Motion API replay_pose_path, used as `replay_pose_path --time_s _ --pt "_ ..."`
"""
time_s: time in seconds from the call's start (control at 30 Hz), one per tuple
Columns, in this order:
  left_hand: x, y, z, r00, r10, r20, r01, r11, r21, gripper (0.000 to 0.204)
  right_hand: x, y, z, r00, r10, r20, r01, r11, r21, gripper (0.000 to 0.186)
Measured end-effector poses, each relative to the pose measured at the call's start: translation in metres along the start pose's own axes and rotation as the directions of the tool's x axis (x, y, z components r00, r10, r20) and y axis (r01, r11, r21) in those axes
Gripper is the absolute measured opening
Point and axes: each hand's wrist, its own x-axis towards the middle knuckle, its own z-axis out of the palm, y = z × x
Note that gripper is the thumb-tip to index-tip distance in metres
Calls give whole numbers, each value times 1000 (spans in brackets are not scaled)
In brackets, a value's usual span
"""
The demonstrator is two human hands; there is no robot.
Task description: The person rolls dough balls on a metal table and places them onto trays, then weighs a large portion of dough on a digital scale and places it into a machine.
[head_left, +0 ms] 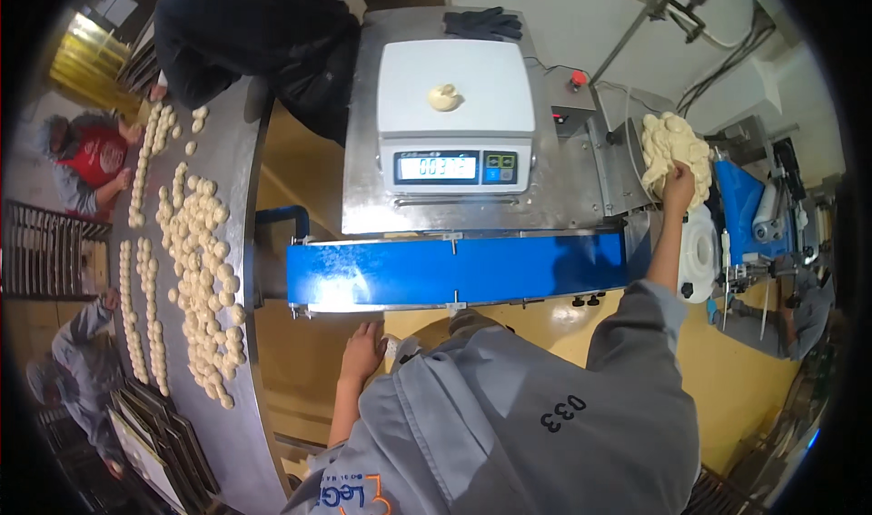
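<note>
A large mass of pale dough (670, 143) is heaped in the machine's feed at the right. My right hand (679, 188) reaches out to its near side, with the fingers curled and closed on the dough. My left hand (363, 351) is low in front of my body, just below the near edge of the blue conveyor belt (509, 268). Its fingers are stretched out and nothing shows in them. On the white weighing scale (454, 77), beyond the belt, sits one small dough piece (443, 97). Neither hand touches the scale.
Many dough balls (204, 270) lie on the long steel table (250, 370) at the left, some in rows. Co-workers (91, 165) stand along it, and a dark-clothed person (263, 34) stands at the back. A dark glove (483, 23) lies behind the scale, a red button (578, 79) right.
</note>
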Motion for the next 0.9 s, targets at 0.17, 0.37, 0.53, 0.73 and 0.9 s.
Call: replay_pose_path --time_s 0.17,0.37,0.53,0.73,0.9 --pt "-15 8 16 997 -70 35 74 987 -140 47 17 35 24 994 -97 56 105 980 -168 30" --pt "-17 -19 68 983 -59 173 93 975 -202 47 5 -22 -10 992 -125 -30 117 973 -197 40" --pt "-2 -17 86 974 32 224 -6 993 -119 46 -13 -31 13 972 78 221 11 926 -378 55" --pt "18 51 24 992 82 100 -77 996 -51 43 -15 -23 26 959 183 215 -67 888 -456 40" --pt "31 35 27 978 202 42 -195 971 -141 42 -5 11 8 995 105 -4 -105 990 -95 38"
